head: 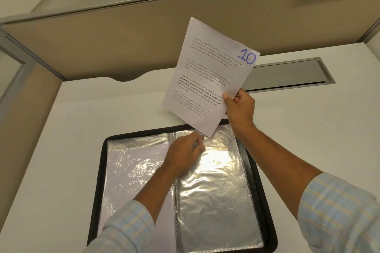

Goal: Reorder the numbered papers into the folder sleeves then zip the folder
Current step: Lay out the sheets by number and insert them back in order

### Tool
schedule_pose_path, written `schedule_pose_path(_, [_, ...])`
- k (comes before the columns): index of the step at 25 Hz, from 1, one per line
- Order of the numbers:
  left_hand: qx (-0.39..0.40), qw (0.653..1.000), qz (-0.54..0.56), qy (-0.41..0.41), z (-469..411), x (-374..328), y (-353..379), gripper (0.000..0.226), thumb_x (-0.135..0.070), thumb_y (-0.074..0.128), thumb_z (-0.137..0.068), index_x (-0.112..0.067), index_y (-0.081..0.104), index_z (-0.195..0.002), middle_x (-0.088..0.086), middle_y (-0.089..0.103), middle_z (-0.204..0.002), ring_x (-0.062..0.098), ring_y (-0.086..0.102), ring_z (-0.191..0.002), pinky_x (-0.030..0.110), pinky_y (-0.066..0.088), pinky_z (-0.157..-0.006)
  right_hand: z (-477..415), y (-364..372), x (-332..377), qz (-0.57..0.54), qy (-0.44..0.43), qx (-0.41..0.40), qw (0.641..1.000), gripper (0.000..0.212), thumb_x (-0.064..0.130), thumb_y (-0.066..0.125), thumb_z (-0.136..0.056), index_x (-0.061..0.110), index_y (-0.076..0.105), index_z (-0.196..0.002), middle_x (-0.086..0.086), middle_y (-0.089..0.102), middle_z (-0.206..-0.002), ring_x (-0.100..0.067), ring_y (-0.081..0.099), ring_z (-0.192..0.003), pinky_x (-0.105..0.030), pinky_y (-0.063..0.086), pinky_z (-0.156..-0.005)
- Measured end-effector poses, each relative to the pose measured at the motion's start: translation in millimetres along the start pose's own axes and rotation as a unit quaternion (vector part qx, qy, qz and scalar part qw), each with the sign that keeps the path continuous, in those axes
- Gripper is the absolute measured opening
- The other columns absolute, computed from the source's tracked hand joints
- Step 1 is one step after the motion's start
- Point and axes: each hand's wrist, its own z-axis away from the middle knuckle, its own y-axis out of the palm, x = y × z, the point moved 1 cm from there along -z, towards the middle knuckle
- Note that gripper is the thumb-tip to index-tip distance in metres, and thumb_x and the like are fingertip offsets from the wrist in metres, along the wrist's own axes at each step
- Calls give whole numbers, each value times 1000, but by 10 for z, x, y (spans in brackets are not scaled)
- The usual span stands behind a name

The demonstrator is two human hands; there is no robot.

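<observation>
Head view, right fingers point(227, 97) pinching paper 10 point(207, 80), left fingers point(197, 142) pinching sleeve point(218, 181) top

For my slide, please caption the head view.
Right hand holds paper 10 above the open folder while left hand pinches a sleeve.
</observation>
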Motion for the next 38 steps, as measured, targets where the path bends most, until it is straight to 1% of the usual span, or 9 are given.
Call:
schedule_pose_path(4, [-50, 999, -9, 2, 11, -34, -34, 2, -35, 69, -98, -33, 68, -97, -15, 74, -91, 2, 66, -83, 33, 57, -78, -4, -83, -114, 38, 4, 36, 999, 22, 17, 67, -100, 17, 69, -122, 2, 76, -113, -16, 75, -98, -47, 65, -85])
schedule_pose_path(9, [-72, 997, -11, 7, -15, 31, -73, 12, -36, 75, -95, -30, 73, -105, -17, 71, -97, 1, 63, -87, 27, 55, -81, -114, -202, -91, 119, -22, 62, 991, 18, 18, 67, -100, 18, 69, -118, 1, 75, -113, -15, 74, -98, -46, 64, -87])
schedule_pose_path(13, [-44, 999, -2, 15, -73, 72, -159, 9, -34, 76, -93, -30, 72, -101, -19, 63, -96, -6, 59, -87, 27, 55, -78, -200, -241, -64, 179, -44, 105, 977, 21, 19, 66, -102, 14, 68, -122, -1, 74, -115, -16, 73, -99, -40, 64, -86])
schedule_pose_path(17, [-46, 998, 32, -12, -113, 84, -246, 16, -33, 81, -89, -32, 64, -88, -18, 64, -93, 2, 61, -90, 34, 56, -79, -217, -258, -86, 215, -40, 142, 965, 25, 21, 65, -102, 14, 66, -127, -1, 73, -119, -18, 72, -101, -35, 62, -84])
schedule_pose_path(22, [31, 998, -36, -46, -121, 196, -351, 31, -54, 80, -85, -35, 66, -105, -19, 67, -101, -1, 60, -93, 26, 52, -77, -272, -304, -25, 183, -23, 147, 972, 24, 19, 66, -102, 15, 67, -125, 1, 74, -116, -16, 74, -97, -33, 64, -78])
schedule_pose_path(27, [29, 999, -23, -37, -144, 310, -401, 15, -21, 69, -97, -26, 71, -110, -13, 68, -107, 9, 62, -100, 39, 56, -90, -320, -264, -76, 197, 30, 199, 959, 25, 15, 66, -101, 17, 67, -126, 0, 75, -113, -18, 76, -95, -37, 66, -69])
schedule_pose_path(31, [29, 998, -23, -50, -177, 338, -383, 11, -17, 67, -97, -27, 70, -100, -13, 67, -102, 4, 63, -93, 40, 58, -86, -326, -297, -119, 153, 77, 197, 965, 31, 14, 66, -101, 18, 65, -132, -1, 74, -117, -18, 76, -95, -38, 66, -66])
schedule_pose_path(35, [27, 998, -14, -59, -193, 337, -365, 14, -20, 69, -97, -30, 67, -87, -15, 67, -93, 0, 63, -86, 37, 58, -80, -309, -271, -173, 163, 78, 253, 950, 43, 11, 70, -98, 19, 61, -140, 4, 69, -122, -9, 70, -93, -19, 59, -60])
schedule_pose_path(38, [21, 997, 0, -71, -187, 304, -393, 14, -21, 68, -98, -30, 67, -87, -14, 69, -85, 2, 66, -74, 27, 56, -67, -372, -307, -152, 186, 61, 259, 946, 45, 10, 70, -98, 19, 60, -141, 4, 67, -126, -8, 67, -98, -15, 57, -62])
